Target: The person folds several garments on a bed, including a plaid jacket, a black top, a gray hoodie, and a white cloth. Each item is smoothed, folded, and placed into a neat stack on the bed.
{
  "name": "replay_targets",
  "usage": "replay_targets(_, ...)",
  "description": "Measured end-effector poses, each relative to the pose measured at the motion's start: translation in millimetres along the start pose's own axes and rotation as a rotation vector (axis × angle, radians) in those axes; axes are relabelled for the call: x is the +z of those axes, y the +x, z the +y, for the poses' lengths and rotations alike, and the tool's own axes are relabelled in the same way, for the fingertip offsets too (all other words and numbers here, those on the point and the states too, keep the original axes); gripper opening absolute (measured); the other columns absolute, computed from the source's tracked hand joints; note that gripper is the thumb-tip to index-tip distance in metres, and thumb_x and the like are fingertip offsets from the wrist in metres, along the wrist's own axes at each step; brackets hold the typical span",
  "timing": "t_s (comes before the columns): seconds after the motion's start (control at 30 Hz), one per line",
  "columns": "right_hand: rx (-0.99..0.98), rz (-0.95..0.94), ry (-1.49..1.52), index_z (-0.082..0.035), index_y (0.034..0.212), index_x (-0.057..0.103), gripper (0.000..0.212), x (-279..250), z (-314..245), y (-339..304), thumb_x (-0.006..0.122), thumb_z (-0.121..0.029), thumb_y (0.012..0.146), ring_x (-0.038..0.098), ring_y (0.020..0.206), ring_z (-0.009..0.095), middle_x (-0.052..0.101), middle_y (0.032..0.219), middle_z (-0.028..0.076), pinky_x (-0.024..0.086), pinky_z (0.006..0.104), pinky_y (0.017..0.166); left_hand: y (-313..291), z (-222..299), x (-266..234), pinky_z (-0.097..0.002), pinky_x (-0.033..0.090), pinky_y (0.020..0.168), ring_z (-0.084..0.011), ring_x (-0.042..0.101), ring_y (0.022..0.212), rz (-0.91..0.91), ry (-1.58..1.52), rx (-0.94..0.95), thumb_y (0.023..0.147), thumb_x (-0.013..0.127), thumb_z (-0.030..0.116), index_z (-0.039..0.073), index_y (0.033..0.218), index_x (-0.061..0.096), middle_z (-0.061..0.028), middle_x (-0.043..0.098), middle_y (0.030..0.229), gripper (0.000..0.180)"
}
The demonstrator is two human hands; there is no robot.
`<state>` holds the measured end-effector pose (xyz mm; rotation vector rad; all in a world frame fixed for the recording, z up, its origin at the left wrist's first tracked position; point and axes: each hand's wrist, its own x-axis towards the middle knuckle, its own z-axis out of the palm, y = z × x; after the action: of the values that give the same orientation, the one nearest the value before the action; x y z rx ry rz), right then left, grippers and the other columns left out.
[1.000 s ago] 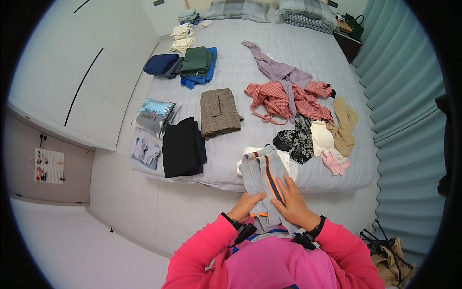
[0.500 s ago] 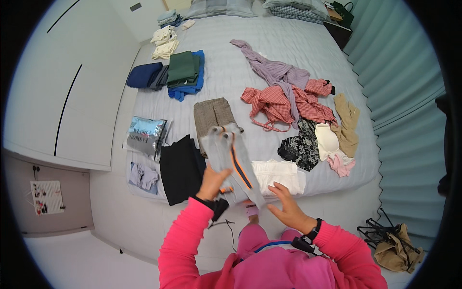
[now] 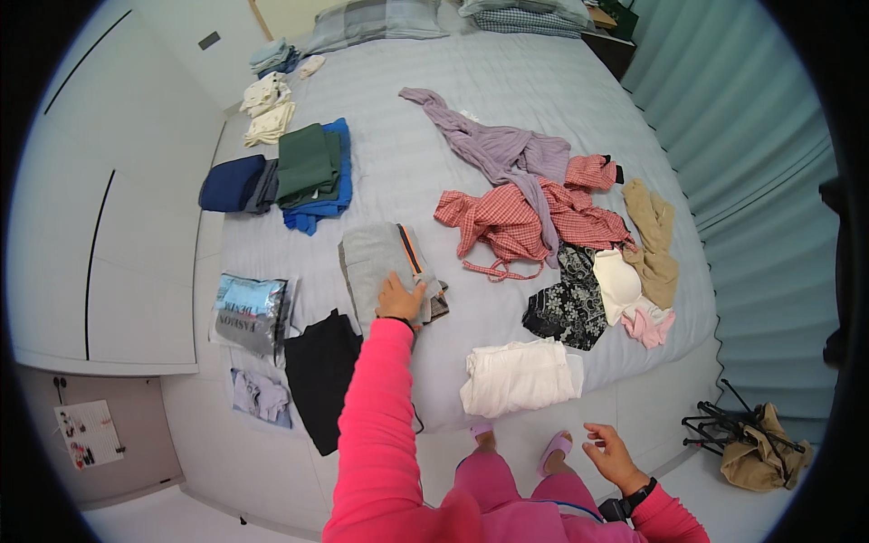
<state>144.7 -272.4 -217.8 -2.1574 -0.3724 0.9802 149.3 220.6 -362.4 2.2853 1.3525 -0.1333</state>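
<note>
My left hand (image 3: 398,299) reaches out over the bed, its fingers spread on a folded light grey garment (image 3: 367,262) that has a dark stripe edged in orange. That garment lies over the brown-grey folded one, of which a corner (image 3: 440,308) shows at the right. Black folded cloth (image 3: 321,376) is just left of my left forearm. My right hand (image 3: 615,457) hangs near my legs in front of the bed, fingers apart and slightly bent, holding nothing. Closest to it on the bed is a folded white garment (image 3: 520,376).
Green (image 3: 306,163) and navy (image 3: 231,184) folded clothes, a plastic-bagged garment (image 3: 252,312) and small lilac items (image 3: 261,396) line the left side. Loose purple (image 3: 489,145), red checked (image 3: 507,217), black patterned (image 3: 570,303) and tan (image 3: 652,231) clothes lie right. A folding frame (image 3: 760,443) stands on the floor.
The grey garment, earlier in the air near my left hand, now lies flat on the brown-grey one. My left hand has moved forward onto it; my right hand has drawn back right, toward me.
</note>
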Motion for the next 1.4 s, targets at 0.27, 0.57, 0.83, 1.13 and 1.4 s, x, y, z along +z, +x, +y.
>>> replay_targets(0.27,0.110,-0.015,-0.016,-0.005,0.121,0.056,0.036,-2,15,-1,0.063,-0.013,0.086,0.056,0.099,0.017,0.055,0.113,0.010,0.048,0.0298,0.084,10,-30,25,-0.0523,0.027,0.105,-0.0380,0.034,0.129,0.188,0.201,0.324,0.081,0.062,0.035,0.020,0.137,0.044,-0.0143,0.035,0.144,0.062)
replay_targets(0.57,0.019,-0.124,-0.034,-0.005,0.121,0.057,0.038,-13,26,19,0.063,-0.018,0.086,0.059,0.092,0.019,0.060,0.102,0.012,0.048,0.0308,0.080,14,-35,19,-0.0626,0.008,0.109,-0.0368,0.008,0.142,-0.020,0.250,0.253,0.080,0.061,0.048,0.022,0.143,0.035,-0.0105,0.014,0.155,0.073)
replay_targets(0.83,0.048,-0.107,-0.011,-0.001,0.121,0.055,0.033,-65,47,68,0.059,-0.017,0.091,0.053,0.080,0.008,0.059,0.087,0.000,0.046,0.0230,0.076,-80,-19,39,-0.0523,0.024,0.107,-0.0424,0.031,0.131,0.042,-0.182,0.531,0.072,0.073,0.019,0.007,0.133,0.044,-0.0253,0.037,0.138,0.069)
replay_targets(1.13,0.096,-0.001,0.065,0.001,0.112,0.061,0.033,-154,129,205,0.059,-0.018,0.085,0.056,0.073,0.011,0.061,0.080,0.004,0.047,0.0253,0.069,-251,37,54,-0.0400,0.038,0.100,-0.0373,0.048,0.113,-0.142,-0.477,0.394,0.077,0.066,0.006,0.000,0.116,0.054,-0.0213,0.052,0.116,0.041)
replay_targets(1.4,-0.174,0.141,-0.363,0.001,0.121,0.053,0.055,-197,154,303,0.068,-0.022,0.074,0.053,0.110,0.031,0.056,0.115,0.021,0.044,0.0345,0.092,-307,138,75,-0.0346,0.048,0.084,-0.0289,0.058,0.094,-0.368,-0.512,0.229,0.080,0.066,0.011,0.004,0.112,0.058,-0.0147,0.057,0.110,0.034)
